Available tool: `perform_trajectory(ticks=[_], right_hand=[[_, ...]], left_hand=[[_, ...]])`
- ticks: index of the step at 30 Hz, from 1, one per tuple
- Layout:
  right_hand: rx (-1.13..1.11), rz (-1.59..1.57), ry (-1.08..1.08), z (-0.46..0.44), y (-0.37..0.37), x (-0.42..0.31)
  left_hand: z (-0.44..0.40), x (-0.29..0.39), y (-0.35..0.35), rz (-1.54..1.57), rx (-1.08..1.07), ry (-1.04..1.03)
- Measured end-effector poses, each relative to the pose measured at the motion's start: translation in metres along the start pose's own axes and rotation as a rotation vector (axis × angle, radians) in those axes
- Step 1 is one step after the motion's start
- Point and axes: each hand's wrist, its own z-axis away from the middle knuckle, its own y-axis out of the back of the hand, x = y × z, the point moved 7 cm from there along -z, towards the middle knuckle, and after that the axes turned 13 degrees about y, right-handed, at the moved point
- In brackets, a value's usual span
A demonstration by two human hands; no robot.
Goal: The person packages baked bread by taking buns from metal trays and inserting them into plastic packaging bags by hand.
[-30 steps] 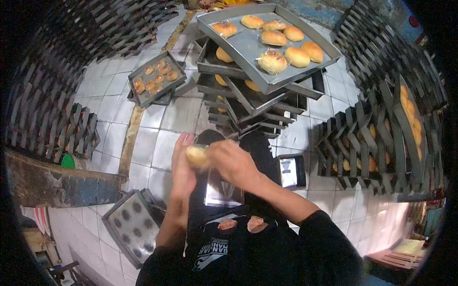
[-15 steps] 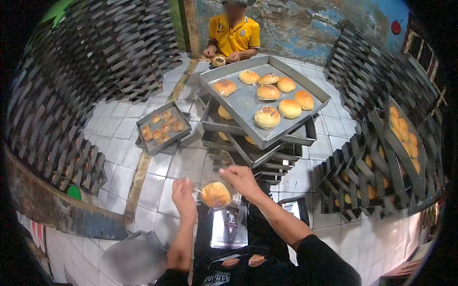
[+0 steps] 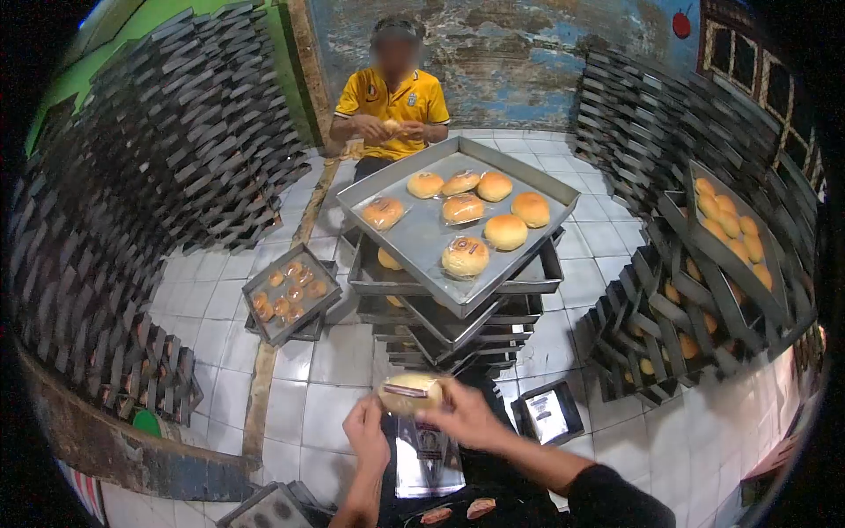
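A bun in a clear plastic wrapper [image 3: 407,402] with a dark printed band is held up between my two hands, its side turned toward me. My left hand [image 3: 366,435] is closed at the bun's left end, fingers pinching the wrapper edge. On the other end, my right hand [image 3: 468,417] grips the bun with thumb and fingers. Below them, a stack of printed plastic bags [image 3: 431,466] lies on my lap. Just beyond is a large metal tray [image 3: 414,251] with several buns, some wrapped and some bare.
More trays [image 3: 449,330] are stacked under the large one. A small tray of wrapped buns [image 3: 290,339] stands left; bun-filled trays [image 3: 757,304] stand right. A black tray with packaging [image 3: 550,415] is near my right arm. Across sits a person in a yellow shirt [image 3: 393,106].
My view has tilted up a little. The bun has turned from its top to its side, and my right hand has come down from above onto it.
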Motion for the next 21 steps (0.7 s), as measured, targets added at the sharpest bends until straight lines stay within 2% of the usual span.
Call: perform_trajectory(ticks=[1, 2, 4, 5, 7, 8, 9, 10, 11, 12, 13, 14, 15, 18, 19, 21], right_hand=[[0.160, 0.170, 0.502, -0.021, 0.030, -0.030], [0.210, 0.397, 0.642, -0.041, 0.055, -0.060], [0.299, 0.514, 0.695, -0.085, 0.097, -0.083], [0.291, 0.584, 0.520, -0.105, 0.113, -0.099], [0.473, 0.670, 0.643, -0.093, 0.124, -0.133], [0.571, 0.712, 0.697, -0.082, 0.126, -0.142], [0.512, 0.612, 0.730, -0.061, 0.113, -0.132], [0.321, 0.367, 0.623, -0.045, 0.093, -0.112], [0.174, 0.279, 0.623, -0.027, 0.065, -0.090], [-0.063, 0.210, 0.550, -0.007, 0.028, -0.049], [-0.202, 0.292, 0.607, 0.014, 0.003, -0.026], [-0.287, 0.677, 0.598, 0.042, -0.019, -0.002], [-0.314, 0.680, 0.547, 0.060, -0.029, 0.015], [-0.430, 0.537, 0.369, 0.072, -0.031, 0.052], [-0.477, 0.458, 0.308, 0.072, -0.029, 0.057], [-0.483, 0.339, 0.316, 0.062, -0.005, 0.029]], left_hand=[[-0.001, 0.008, -0.009, -0.006, 0.023, 0.026], [-0.003, 0.015, -0.017, -0.011, 0.045, 0.053], [-0.004, 0.012, -0.032, -0.079, -0.025, 0.051], [-0.003, -0.020, -0.019, -0.310, -0.174, 0.152], [0.036, -0.011, -0.024, -0.804, -0.232, -0.300], [0.047, -0.026, -0.016, -1.107, -0.244, -0.454], [0.060, -0.028, -0.014, -1.259, -0.225, -0.445], [0.080, -0.013, -0.017, -1.390, -0.186, -0.588], [0.082, -0.022, -0.007, -1.311, -0.214, -0.515], [0.086, -0.030, 0.004, -1.238, -0.241, -0.431], [0.090, -0.020, 0.003, -1.164, -0.256, -0.382], [0.093, -0.010, 0.001, -1.090, -0.269, -0.335], [0.092, -0.038, 0.016, -1.187, -0.329, -0.402], [0.107, -0.037, 0.013, -1.201, -0.382, -0.579], [0.104, -0.040, 0.016, -1.082, -0.332, -0.418], [0.083, -0.062, 0.019, -0.646, -0.416, 0.154]])
